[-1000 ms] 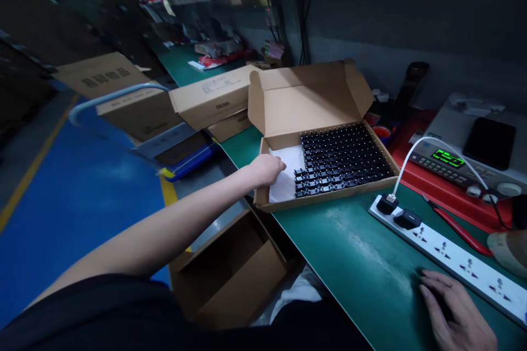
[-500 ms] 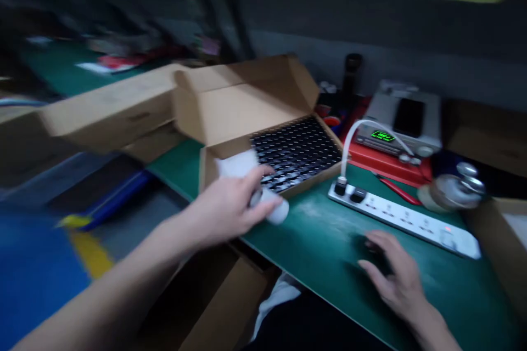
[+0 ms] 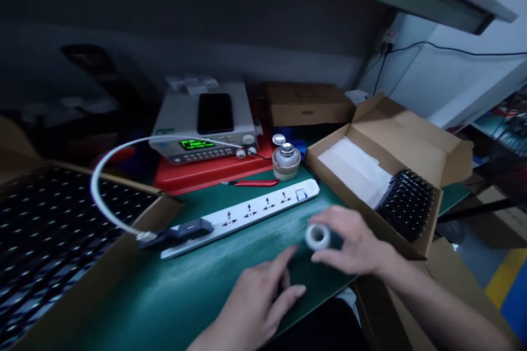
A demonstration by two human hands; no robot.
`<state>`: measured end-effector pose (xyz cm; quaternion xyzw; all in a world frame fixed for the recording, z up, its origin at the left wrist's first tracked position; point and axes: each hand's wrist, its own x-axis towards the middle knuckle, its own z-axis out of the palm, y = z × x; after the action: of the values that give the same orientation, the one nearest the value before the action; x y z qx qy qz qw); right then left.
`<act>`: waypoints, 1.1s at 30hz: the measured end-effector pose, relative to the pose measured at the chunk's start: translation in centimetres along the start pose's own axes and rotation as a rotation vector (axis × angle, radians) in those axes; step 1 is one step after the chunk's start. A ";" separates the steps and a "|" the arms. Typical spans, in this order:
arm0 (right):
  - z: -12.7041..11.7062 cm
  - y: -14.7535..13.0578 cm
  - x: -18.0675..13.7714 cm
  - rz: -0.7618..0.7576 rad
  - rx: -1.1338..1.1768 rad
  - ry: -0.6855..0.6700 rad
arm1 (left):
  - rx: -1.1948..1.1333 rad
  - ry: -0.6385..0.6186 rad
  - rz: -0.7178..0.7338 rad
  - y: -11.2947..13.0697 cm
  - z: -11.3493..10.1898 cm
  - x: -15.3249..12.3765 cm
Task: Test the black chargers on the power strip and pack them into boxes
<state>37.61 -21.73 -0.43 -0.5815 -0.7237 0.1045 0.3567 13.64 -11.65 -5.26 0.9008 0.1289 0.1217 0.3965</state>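
My right hand is closed on a small white round piece, held just above the green mat beside the open cardboard box on the right. That box holds rows of black parts and a white sheet. My left hand rests on the mat at the bottom centre. Its fingers are loosely apart, the index finger stretched toward the right hand. Between the two hands lies a dark patch that I cannot make out.
A white power strip with a plugged adapter and white cable crosses the mat. Behind it are a grey instrument with a green display, a phone, red pliers and a small metal-topped pot. Another box of black parts stands left.
The view has swung right, away from the left box. My left hand came back from that box to the mat, and the small white piece is now in my right hand.
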 end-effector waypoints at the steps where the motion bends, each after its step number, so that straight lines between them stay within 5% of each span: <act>1: -2.6 1.1 -0.1 0.077 -0.060 0.064 | 0.011 -0.029 0.060 0.2 0.7 0.9; 4: -9.0 5.3 0.0 0.396 -0.250 0.141 | 0.054 -0.180 0.195 0.6 3.4 3.8; 7: -12.3 10.4 0.7 0.654 -0.401 0.034 | 0.102 -0.298 0.293 0.4 6.2 6.0; 11: -12.7 15.6 1.8 0.715 -0.466 -0.077 | 0.118 -0.256 0.345 -0.8 8.4 6.8; 17: -11.1 18.7 3.4 0.687 -0.482 -0.182 | 0.007 -0.196 0.349 -1.8 8.8 6.5; 24: -11.6 18.0 3.7 0.684 -0.500 -0.188 | -0.096 -0.199 0.310 -1.5 8.2 6.7; 29: -16.2 12.8 -1.0 0.754 -0.612 -0.054 | -0.128 -0.205 0.304 -1.4 7.7 6.6; 33: -16.3 7.9 -6.2 0.795 -0.710 -0.081 | -0.113 -0.223 0.294 -1.4 7.6 6.7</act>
<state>54.47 -29.33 4.49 -0.8912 -0.4515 0.0026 0.0426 22.12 -13.72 -10.46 0.8941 -0.0558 0.0849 0.4361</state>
